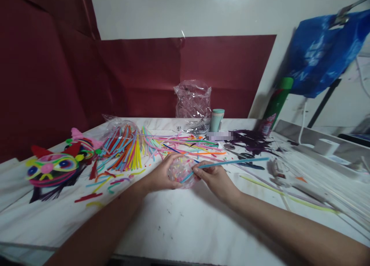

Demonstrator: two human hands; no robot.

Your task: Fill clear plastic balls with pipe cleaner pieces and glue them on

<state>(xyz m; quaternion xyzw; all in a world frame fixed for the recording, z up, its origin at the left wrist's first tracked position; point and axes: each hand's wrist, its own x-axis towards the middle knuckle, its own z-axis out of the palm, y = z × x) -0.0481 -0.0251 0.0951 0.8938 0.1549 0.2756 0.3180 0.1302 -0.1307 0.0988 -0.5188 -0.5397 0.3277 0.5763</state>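
Dark red paper (138,73) covers the lower part of the pale wall (185,12). Before it, at the back of the marbled tabletop (179,227), a crinkled clear plastic bag (193,100) stands just beside a teal-lidded tumbler (217,121). At right, a blue bag (326,54) with white lettering hangs near a tilted green cylinder (280,96); a white cable (303,121) runs below the bag.

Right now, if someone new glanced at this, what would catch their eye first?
Probably the bright, big-eyed craft figure at the left, then the fanned bundle of coloured stems to its right. At the centre, the left hand holds a clear, speckled round piece, while the right hand pinches a blue stem up against it.
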